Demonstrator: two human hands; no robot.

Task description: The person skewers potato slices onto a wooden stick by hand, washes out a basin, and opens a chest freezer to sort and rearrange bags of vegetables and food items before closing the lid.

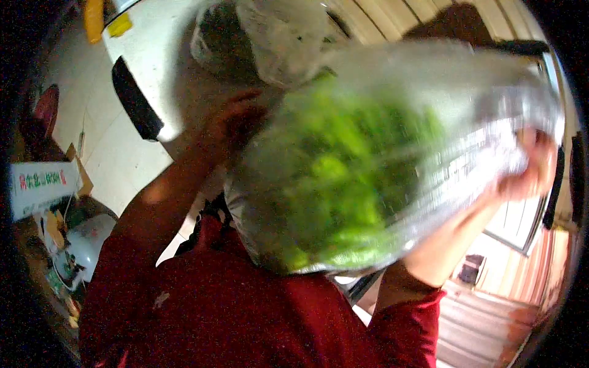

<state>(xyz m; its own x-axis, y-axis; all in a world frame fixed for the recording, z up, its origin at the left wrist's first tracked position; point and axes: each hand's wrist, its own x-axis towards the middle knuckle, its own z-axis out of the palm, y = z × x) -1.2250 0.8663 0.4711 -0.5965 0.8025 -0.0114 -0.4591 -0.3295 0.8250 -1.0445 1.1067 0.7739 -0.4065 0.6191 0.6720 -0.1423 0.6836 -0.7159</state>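
Note:
A large clear plastic bag (429, 202) is held up in front of my chest, smeared by motion. Green leafy vegetables (350, 165) fill its middle and lower part. My right hand (531, 165) is closed around the bunched plastic at the bag's right end. At the bag's upper left edge, my left hand (242, 116) lies in shadow with its fingers curled against the plastic. Blur and the bag hide part of that hand. Just beyond, another plastic bag (279, 43) stands on the pale surface, its contents dark and unclear.
A long black object (136, 98) lies on the pale surface (107, 141) to the left. Farther up is a yellow item (119, 24). A white box with printed characters (46, 184) sits at far left, above assorted clutter. Ribbed panels (491, 319) show at lower right.

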